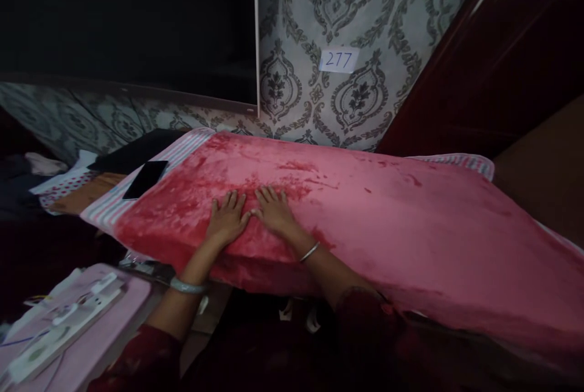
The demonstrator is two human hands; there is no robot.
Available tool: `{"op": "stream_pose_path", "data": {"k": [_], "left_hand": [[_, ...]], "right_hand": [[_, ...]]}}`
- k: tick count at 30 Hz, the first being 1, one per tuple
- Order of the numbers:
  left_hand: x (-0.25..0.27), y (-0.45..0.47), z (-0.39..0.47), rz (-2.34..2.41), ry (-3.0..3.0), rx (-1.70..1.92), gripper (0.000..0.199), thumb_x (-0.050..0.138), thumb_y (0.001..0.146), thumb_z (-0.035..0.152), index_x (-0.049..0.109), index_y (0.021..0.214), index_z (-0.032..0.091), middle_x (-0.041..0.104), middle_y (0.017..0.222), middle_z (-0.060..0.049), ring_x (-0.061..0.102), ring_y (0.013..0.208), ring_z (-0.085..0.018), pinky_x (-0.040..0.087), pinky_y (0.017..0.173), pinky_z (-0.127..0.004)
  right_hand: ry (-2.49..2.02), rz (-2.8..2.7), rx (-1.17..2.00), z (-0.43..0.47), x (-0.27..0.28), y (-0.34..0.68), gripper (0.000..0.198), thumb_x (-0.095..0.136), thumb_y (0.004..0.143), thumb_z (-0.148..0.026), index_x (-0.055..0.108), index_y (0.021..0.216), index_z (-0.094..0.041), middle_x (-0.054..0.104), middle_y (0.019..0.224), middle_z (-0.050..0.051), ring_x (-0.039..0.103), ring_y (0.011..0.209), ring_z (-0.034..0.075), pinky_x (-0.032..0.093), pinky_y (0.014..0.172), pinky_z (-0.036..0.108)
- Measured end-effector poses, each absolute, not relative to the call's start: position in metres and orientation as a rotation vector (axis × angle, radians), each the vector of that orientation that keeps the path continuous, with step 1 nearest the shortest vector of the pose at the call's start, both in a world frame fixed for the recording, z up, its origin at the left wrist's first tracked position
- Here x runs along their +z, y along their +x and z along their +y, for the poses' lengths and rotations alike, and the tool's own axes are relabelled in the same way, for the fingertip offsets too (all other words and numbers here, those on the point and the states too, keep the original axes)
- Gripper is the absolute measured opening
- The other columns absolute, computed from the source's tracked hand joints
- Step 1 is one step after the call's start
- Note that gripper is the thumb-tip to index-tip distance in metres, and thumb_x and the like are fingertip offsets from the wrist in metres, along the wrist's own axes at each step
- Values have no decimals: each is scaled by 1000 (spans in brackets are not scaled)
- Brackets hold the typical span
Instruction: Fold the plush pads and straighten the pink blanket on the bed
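Observation:
A red-pink plush cloth (410,221) is spread over a long surface in front of me. My left hand (227,217) lies flat on it with the fingers apart. Beside it, my right hand (275,212) also rests palm down, fingers spread, and the two thumbs meet or nearly meet. Darker red patches show in the pile around both hands. A striped cloth (109,204) shows at the left end of the plush cloth, and a black smartphone (146,179) lies there.
A large dark television screen (128,21) is above the back left. On the patterned wall is a paper label (339,59) reading 277. A white power strip (64,331) sits on a pink stool or small table (137,288) at lower left. Dark red furniture (493,69) stands at right.

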State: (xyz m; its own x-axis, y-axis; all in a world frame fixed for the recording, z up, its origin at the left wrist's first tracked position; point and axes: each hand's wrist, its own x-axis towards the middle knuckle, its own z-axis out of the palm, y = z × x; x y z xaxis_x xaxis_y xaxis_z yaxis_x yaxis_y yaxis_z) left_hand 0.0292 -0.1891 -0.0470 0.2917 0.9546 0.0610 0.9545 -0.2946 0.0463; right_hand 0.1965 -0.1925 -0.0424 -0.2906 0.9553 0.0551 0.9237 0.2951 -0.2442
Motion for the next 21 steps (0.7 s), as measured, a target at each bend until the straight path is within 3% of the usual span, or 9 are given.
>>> {"op": "stream_pose_path", "data": {"k": [5,11,21], "left_hand": [[-49,30,-189,1861,2491,102,65,32,103,45,33,160,12,26,168,-18,20,157,-31,16,125,-60],[-49,30,-186,1865,2462,172,66,35,102,45,32,160,14,26,168,-16,20,157,-30,18,125,-61],[-49,28,-193,1866,2468,189,69,37,103,47,31,160,8,21,168,-19,19,158,-30,15,126,-60]], "right_hand": [[-2000,-2285,165,-204,-56,256,66,32,105,-54,26,163,-23,15,171,5,9,159,27,11,126,57],[-2536,-1764,64,-237,-43,329,65,30,106,-44,25,163,-11,13,170,19,11,158,34,18,122,62],[-1764,-2268,387,-233,-53,216,62,36,106,-46,32,162,-19,21,170,10,16,158,26,19,125,52]]}}
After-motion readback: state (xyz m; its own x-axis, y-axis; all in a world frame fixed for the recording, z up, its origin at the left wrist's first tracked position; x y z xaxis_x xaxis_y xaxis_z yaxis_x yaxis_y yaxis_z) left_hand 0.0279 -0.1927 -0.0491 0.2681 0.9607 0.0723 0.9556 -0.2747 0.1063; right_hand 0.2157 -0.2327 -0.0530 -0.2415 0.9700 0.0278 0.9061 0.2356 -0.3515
